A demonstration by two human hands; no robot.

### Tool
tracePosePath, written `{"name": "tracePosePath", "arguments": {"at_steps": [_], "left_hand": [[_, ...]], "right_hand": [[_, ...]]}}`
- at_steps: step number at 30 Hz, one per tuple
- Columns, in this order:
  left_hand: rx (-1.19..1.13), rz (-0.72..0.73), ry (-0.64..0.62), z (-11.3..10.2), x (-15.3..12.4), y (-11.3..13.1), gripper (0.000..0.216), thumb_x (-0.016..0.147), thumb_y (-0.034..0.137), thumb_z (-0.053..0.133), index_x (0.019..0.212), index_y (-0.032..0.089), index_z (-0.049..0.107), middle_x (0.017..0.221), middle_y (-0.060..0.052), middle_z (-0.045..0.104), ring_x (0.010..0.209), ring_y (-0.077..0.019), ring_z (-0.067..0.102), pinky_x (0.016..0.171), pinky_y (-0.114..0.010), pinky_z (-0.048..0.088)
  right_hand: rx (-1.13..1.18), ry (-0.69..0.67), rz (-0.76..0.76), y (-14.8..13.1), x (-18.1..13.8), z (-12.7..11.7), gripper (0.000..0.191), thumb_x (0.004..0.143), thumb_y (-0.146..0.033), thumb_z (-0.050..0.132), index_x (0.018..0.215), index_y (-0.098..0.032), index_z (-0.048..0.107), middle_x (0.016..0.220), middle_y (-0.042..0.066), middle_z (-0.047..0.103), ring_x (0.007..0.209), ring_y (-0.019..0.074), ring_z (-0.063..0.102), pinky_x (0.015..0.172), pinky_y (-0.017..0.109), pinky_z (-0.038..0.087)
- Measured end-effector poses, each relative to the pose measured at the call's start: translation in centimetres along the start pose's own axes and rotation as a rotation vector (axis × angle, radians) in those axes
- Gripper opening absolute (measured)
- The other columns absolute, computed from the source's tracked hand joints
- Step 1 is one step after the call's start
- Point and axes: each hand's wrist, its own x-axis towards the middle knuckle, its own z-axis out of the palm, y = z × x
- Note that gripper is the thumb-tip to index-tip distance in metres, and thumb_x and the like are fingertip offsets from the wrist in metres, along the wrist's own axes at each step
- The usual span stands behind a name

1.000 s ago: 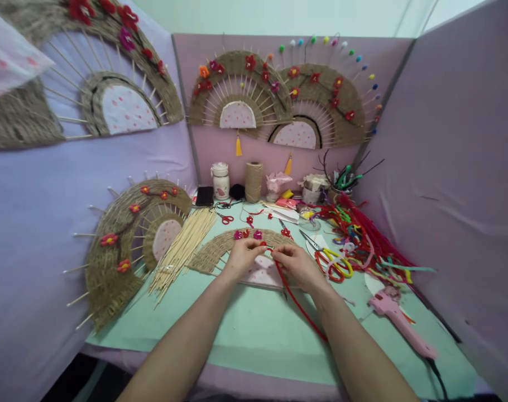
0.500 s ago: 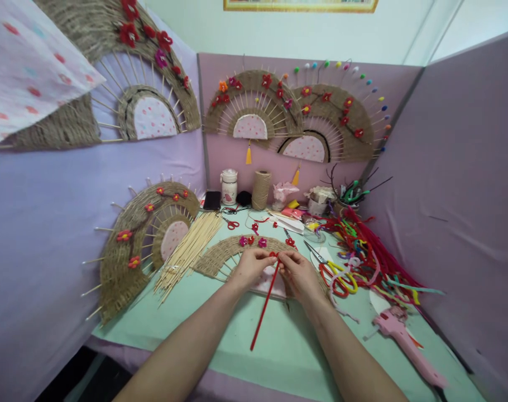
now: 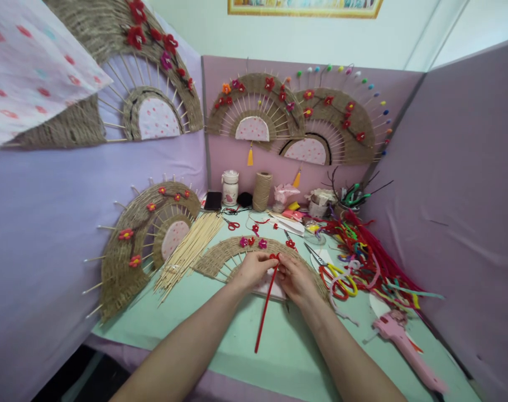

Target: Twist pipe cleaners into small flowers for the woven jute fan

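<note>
A red pipe cleaner hangs down from between my two hands, its upper end bent into small loops at my fingertips. My left hand pinches the looped end from the left. From the right, my right hand pinches the same end, its lower fingers curled. Beneath both hands lies a twine-woven fan with a pale centre, partly covered by them. Along its upper rim sit several small flowers, among them a magenta flower and a red flower.
Thin wooden sticks lie to the left. On the right are large scissors, a heap of coloured pipe cleaners and a pink glue gun. A twine spool and a white jar stand at the back.
My hands stay together at the pipe cleaner's looped end, with slight finger movement. Its free lower end has swung a little to the right. The view has shifted slightly.
</note>
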Motion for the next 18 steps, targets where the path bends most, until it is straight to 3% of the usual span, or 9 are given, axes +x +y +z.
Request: {"name": "tracePosePath", "arguments": {"at_steps": [5, 10, 18], "left_hand": [[0.018, 0.035, -0.035, -0.3, 0.3, -0.3, 0.036, 0.063, 0.047, 0.065, 0.071, 0.012, 0.063, 0.054, 0.003, 0.045, 0.044, -0.0057, 0.032, 0.04, -0.02, 0.02], [0.044, 0.036, -0.071, -0.7, 0.3, 0.1, 0.035, 0.064, 0.046, 0.064, 0.076, 0.013, 0.064, 0.056, 0.004, 0.045, 0.045, -0.0055, 0.033, 0.043, -0.02, 0.023], [0.011, 0.015, -0.185, -0.9, 0.0, 0.6, 0.033, 0.064, 0.044, 0.066, 0.074, 0.013, 0.061, 0.059, 0.005, 0.047, 0.048, -0.0054, 0.036, 0.047, -0.02, 0.026]], "right_hand": [[-0.087, 0.0, 0.01, -1.3, -0.5, 0.0, 0.026, 0.061, -0.037, 0.073, 0.079, -0.02, 0.064, 0.07, 0.001, 0.061, 0.055, 0.0112, 0.049, 0.049, 0.024, 0.037], [-0.402, -0.117, -0.13, -2.6, -0.9, -0.8, 0.036, 0.068, -0.034, 0.068, 0.101, -0.022, 0.063, 0.088, 0.003, 0.065, 0.07, 0.0136, 0.056, 0.061, 0.025, 0.043], [-0.791, -0.219, -0.431, -3.7, -0.9, -1.4, 0.016, 0.077, -0.032, 0.058, 0.086, -0.022, 0.067, 0.089, 0.004, 0.066, 0.086, 0.0194, 0.058, 0.08, 0.033, 0.043]]}}
